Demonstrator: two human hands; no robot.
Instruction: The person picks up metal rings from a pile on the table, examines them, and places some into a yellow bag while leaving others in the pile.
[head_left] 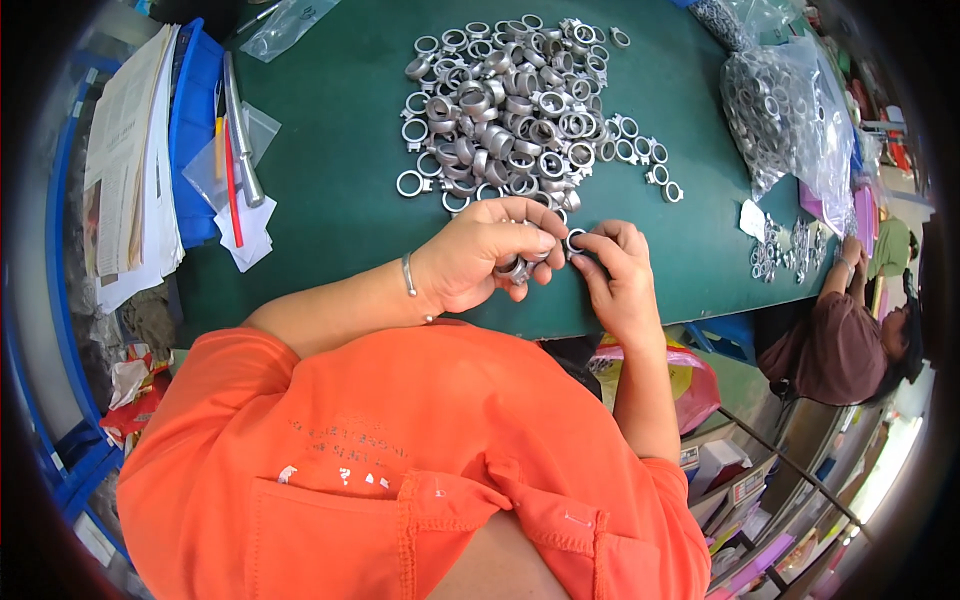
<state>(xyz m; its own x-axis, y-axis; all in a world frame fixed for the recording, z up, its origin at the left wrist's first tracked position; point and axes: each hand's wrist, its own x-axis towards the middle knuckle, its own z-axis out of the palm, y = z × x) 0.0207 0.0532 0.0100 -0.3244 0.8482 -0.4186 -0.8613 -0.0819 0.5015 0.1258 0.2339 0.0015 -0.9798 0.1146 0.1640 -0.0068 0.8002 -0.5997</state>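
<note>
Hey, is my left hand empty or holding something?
Holding something: your left hand is cupped around several grey metal rings, which show below the thumb, among the curled fingers.

Orange short-sleeved shirt (400, 385), stitched chest pocket (325, 540), patchy print (350, 437); silver bangle (408, 274) (open, ball-tipped), left wrist (425, 285)

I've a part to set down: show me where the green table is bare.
Bare: left, between the plastic sleeve and the ring pile; right, between that pile and the bulging clear bag; nearer, between the right hand and the small metal clusters. Crowded: the middle, and the left edge by the blue bin.
</note>
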